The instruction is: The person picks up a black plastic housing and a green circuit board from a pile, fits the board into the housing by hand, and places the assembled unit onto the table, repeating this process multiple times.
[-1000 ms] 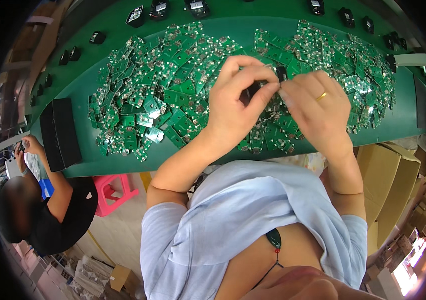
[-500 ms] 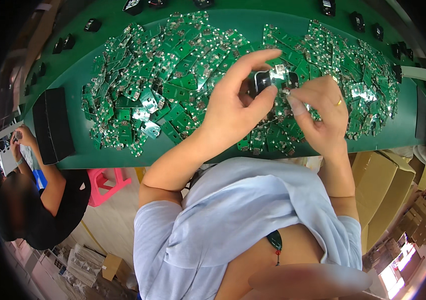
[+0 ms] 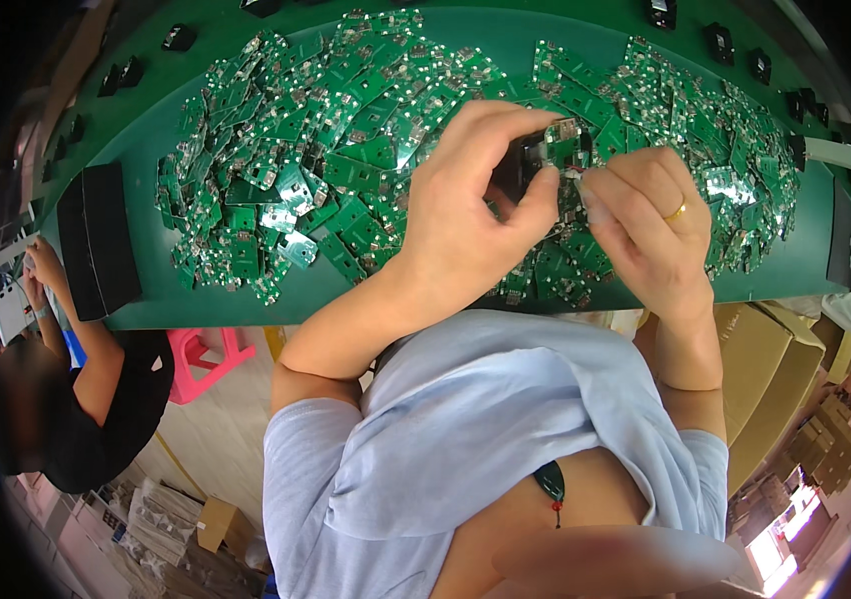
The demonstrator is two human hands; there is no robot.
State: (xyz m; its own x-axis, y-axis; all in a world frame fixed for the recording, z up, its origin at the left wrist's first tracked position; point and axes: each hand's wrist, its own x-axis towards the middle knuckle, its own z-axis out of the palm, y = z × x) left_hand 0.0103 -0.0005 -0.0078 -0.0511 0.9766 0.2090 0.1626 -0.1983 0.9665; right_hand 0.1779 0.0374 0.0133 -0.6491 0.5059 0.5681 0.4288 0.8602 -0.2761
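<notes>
My left hand (image 3: 475,215) grips a small black housing (image 3: 517,165) with a green circuit board (image 3: 567,140) on top of it, held above the green table (image 3: 246,304). My right hand (image 3: 645,225), with a gold ring on one finger, pinches the right edge of that same board and housing. Both hands meet over a wide heap of small green circuit boards (image 3: 345,150) spread across the table.
Black housings (image 3: 720,42) line the table's far edge, and a black tray (image 3: 98,240) lies at its left end. A person in a black shirt (image 3: 96,399) works at the lower left beside a pink stool (image 3: 208,357). Cardboard boxes (image 3: 775,379) stand at the right.
My two hands have come closer to the camera and stayed together on the black housing and board, with the fingers shifting their hold. The view has tilted slightly.
</notes>
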